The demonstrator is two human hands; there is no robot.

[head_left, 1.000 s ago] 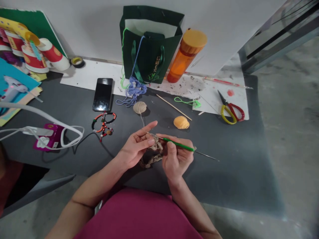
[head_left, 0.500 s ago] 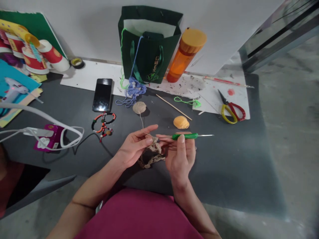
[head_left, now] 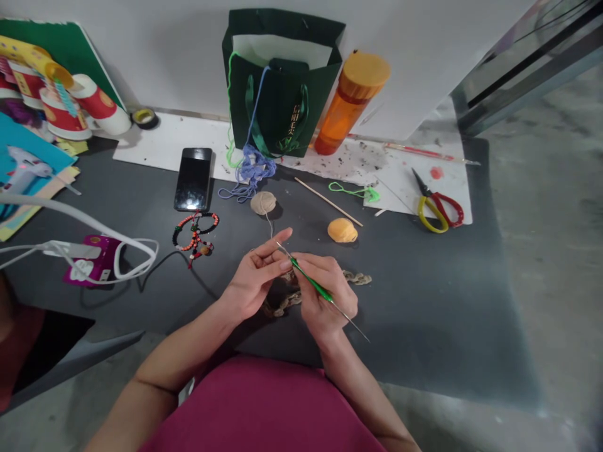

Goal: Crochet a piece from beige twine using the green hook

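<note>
My right hand [head_left: 328, 295] is closed round the green handle of a crochet hook [head_left: 311, 280]. The hook's thin metal tip points up and left, close to the fingers of my left hand [head_left: 254, 276]. That hand pinches a beige crocheted strip [head_left: 285, 305], mostly covered by both hands. One end of the strip shows to the right, beyond my right hand. A strand runs from the left fingers up to a small beige yarn ball [head_left: 262, 203]. An orange-yellow yarn ball [head_left: 342, 230] lies above my right hand.
Behind the hands stand a dark green paper bag [head_left: 277, 94] and an orange bottle [head_left: 351, 103]. Scissors [head_left: 438, 210] lie at the right, with a stick [head_left: 328, 201] nearer the middle. A phone [head_left: 193, 179], beaded bracelets [head_left: 195, 233] and a white cable [head_left: 136, 242] are at the left.
My right hand has turned over, swinging the crochet hook from nearly level, its shaft pointing right, to a slant across the hand. My left hand has barely moved.
</note>
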